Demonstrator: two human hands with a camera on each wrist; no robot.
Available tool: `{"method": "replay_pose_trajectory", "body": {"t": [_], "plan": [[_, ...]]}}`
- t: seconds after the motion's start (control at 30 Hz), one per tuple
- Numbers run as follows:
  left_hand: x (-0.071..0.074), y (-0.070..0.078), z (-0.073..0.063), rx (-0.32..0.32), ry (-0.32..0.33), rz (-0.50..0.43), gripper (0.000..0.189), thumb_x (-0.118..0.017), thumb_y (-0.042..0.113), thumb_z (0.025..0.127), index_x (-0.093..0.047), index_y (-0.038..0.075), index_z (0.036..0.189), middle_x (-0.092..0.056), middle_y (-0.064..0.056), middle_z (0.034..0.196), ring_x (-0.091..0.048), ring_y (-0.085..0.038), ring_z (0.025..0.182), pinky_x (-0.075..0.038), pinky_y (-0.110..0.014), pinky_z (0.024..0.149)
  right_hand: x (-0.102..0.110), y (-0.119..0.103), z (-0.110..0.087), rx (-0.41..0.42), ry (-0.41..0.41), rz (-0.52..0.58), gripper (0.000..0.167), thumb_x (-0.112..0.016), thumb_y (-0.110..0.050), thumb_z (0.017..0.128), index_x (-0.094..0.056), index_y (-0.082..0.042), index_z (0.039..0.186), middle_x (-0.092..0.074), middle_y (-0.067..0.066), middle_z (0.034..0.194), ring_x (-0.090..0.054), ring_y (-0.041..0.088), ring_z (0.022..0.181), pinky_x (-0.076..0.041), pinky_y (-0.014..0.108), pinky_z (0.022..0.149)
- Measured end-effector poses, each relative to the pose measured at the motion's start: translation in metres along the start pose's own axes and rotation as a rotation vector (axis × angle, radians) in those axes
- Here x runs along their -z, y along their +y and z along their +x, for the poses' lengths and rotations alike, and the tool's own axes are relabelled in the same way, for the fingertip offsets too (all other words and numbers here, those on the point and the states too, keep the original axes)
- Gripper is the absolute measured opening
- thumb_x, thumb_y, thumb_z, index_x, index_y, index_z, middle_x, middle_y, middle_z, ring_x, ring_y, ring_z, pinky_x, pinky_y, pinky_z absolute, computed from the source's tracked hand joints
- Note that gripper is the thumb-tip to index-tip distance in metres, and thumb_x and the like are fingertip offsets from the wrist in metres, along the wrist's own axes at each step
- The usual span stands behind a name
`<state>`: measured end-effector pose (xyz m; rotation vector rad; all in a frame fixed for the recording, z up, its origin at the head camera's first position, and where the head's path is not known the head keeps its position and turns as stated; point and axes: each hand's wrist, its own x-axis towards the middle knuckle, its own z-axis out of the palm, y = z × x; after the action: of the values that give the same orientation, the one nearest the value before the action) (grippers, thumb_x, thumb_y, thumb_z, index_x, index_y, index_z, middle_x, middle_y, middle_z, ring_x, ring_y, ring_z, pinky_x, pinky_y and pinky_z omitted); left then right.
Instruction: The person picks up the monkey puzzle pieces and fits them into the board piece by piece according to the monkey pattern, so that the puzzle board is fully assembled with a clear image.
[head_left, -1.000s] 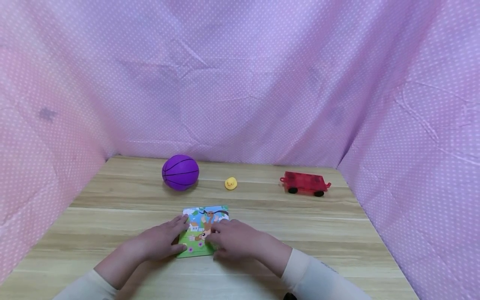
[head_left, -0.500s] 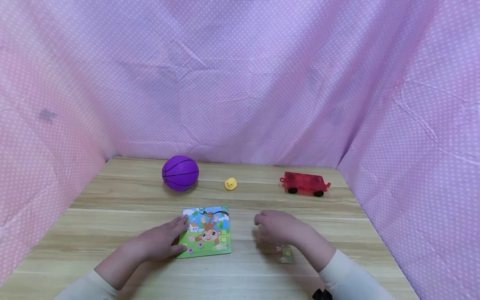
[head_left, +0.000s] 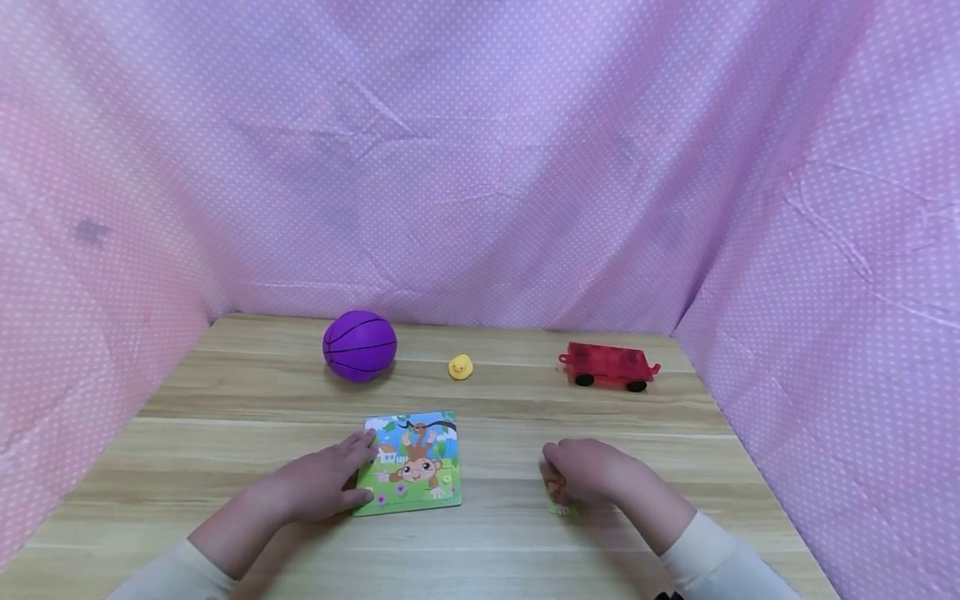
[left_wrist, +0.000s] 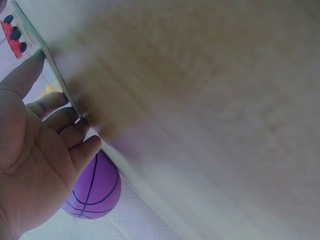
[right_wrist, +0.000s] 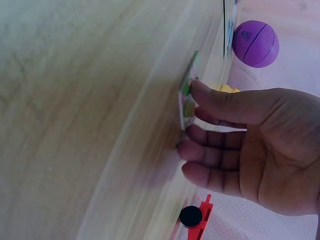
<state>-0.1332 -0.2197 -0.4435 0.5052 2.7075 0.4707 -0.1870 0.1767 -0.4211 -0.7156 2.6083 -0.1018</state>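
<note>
A square jigsaw puzzle [head_left: 408, 475] showing a hanging monkey lies on the wooden table. My left hand [head_left: 322, 483] rests at its left side, fingers spread, thumb and fingertips on its edge. In the left wrist view, those fingertips [left_wrist: 75, 120] line up along the puzzle's thin edge. To the right of the puzzle, my right hand [head_left: 592, 475] bends over a small puzzle piece [head_left: 561, 504] with a brown and green picture. The right wrist view shows thumb and forefinger pinching this puzzle piece [right_wrist: 187, 100], which is partly hidden by them.
Behind the puzzle stand a purple ball [head_left: 360, 346] with black lines and a small yellow duck [head_left: 461, 367]. A red toy wagon [head_left: 609, 365] with black wheels sits at the back right. Pink dotted cloth [head_left: 480, 208] closes off the table's back and sides.
My right hand has left the puzzle, moved right and come down on the small puzzle piece, which now sits slightly farther left. My left hand has stayed in place.
</note>
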Motion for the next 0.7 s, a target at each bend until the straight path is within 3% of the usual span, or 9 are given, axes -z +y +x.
{"method": "replay_pose_trajectory", "body": {"t": [0.2, 0.5, 0.7], "plan": [[-0.001, -0.001, 0.002, 0.008, 0.000, 0.007, 0.073, -0.062, 0.047, 0.093, -0.039, 0.009, 0.151, -0.024, -0.015, 0.162, -0.026, -0.037, 0.147, -0.030, -0.057, 0.116, -0.002, -0.004, 0.007, 0.082, 0.040, 0.025, 0.021, -0.068, -0.005, 0.083, -0.053, -0.019, 0.078, -0.047, -0.007, 0.070, -0.044, 0.010, 0.065, -0.039, 0.027, 0.060], [-0.002, -0.002, 0.002, 0.008, 0.004, 0.013, 0.072, -0.062, 0.047, 0.094, -0.039, 0.009, 0.151, -0.023, -0.013, 0.162, -0.025, -0.035, 0.148, -0.030, -0.056, 0.117, -0.003, -0.015, 0.019, 0.127, 0.074, 0.060, 0.021, -0.071, -0.007, 0.083, -0.056, -0.020, 0.081, -0.050, -0.009, 0.073, -0.047, 0.009, 0.066, -0.041, 0.025, 0.061], [-0.002, -0.001, 0.001, 0.015, 0.004, 0.010, 0.072, -0.062, 0.046, 0.094, -0.039, 0.010, 0.151, -0.023, -0.013, 0.162, -0.024, -0.035, 0.148, -0.029, -0.056, 0.117, -0.003, -0.024, 0.029, 0.110, 0.108, 0.040, 0.024, -0.079, -0.017, 0.082, -0.055, -0.020, 0.082, -0.050, -0.008, 0.074, -0.047, 0.010, 0.066, -0.042, 0.024, 0.060]]}}
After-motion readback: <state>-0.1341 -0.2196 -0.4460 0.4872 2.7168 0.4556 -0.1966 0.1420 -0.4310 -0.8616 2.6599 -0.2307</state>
